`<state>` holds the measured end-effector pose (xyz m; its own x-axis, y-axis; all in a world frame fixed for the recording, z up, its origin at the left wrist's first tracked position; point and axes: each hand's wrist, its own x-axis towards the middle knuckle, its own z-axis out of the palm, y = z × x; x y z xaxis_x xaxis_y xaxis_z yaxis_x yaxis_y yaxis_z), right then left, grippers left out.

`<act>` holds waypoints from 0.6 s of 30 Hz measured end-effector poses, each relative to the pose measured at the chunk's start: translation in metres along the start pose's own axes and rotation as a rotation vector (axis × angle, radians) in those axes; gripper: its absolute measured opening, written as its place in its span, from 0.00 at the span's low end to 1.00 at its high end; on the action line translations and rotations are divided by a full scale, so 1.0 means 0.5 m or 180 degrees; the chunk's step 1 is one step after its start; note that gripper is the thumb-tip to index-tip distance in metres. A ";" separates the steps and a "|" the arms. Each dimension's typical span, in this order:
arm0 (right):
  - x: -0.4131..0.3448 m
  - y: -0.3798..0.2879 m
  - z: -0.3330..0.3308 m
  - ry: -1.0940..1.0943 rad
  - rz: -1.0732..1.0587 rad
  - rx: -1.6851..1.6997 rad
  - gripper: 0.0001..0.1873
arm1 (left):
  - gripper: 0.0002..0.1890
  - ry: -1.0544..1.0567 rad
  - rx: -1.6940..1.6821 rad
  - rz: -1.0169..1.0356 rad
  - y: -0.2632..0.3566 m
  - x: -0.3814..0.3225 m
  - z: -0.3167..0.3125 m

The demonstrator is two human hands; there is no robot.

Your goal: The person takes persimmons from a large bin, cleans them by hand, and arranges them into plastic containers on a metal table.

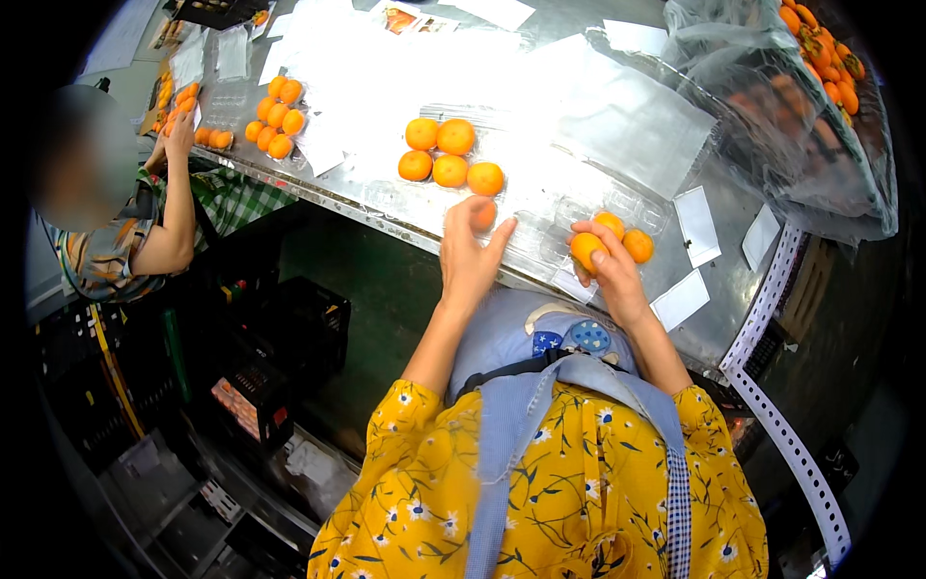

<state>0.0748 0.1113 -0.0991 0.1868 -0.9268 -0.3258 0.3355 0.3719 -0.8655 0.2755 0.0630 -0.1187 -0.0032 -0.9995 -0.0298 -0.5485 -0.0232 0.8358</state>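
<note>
My right hand (616, 271) grips an orange persimmon (587, 253) above a clear plastic tray (655, 212). Two more persimmons (638, 246) sit in that tray beside my fingers. With thumb and fingers spread, my left hand (466, 250) is at the nearest persimmon (485, 216) of a group; the thumb stands apart from it and the fingers partly cover it. Several other persimmons (450, 171) of this group lie in rows just beyond, on clear plastic. A clear tray part (532, 235) lies between my hands.
White cards (696, 226) lie at the right of the metal table (738, 289). Plastic bags (636, 116) spread behind the trays. A plastic-lined container of persimmons (832, 65) stands far right. Leftward are packed persimmons (275, 116) and a co-worker's hand (179, 137). Black crates (304, 326) stand below.
</note>
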 end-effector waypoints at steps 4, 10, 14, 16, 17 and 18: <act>-0.009 -0.027 0.035 0.0198 -0.0888 -0.1265 0.25 | 0.18 -0.1829 -0.2377 -0.1077 0.067 -0.022 0.000; -0.003 -0.060 0.041 0.0257 -0.1831 -0.2832 0.28 | 0.20 -0.2109 -0.3508 -0.1063 0.083 -0.044 0.032; -0.012 -0.050 0.006 0.0440 -0.1337 -0.1949 0.25 | 0.22 -0.2087 -0.3819 -0.1247 0.090 -0.039 0.021; -0.011 -0.044 -0.013 0.0507 -0.1253 -0.1656 0.22 | 0.23 -0.2109 -0.3545 -0.1036 0.088 -0.040 0.019; -0.013 -0.045 -0.017 0.0484 -0.1221 -0.1678 0.21 | 0.24 -0.2116 -0.3407 -0.0932 0.088 -0.041 0.019; -0.015 -0.045 -0.022 0.0467 -0.1185 -0.1703 0.20 | 0.25 -0.2115 -0.3352 -0.0828 0.091 -0.044 0.019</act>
<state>0.0556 0.1095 -0.0813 0.0068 -0.9999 0.0155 -0.1580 -0.0163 -0.9873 0.2428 0.0840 -0.0851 -0.5799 -0.7684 -0.2707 0.3298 -0.5253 0.7844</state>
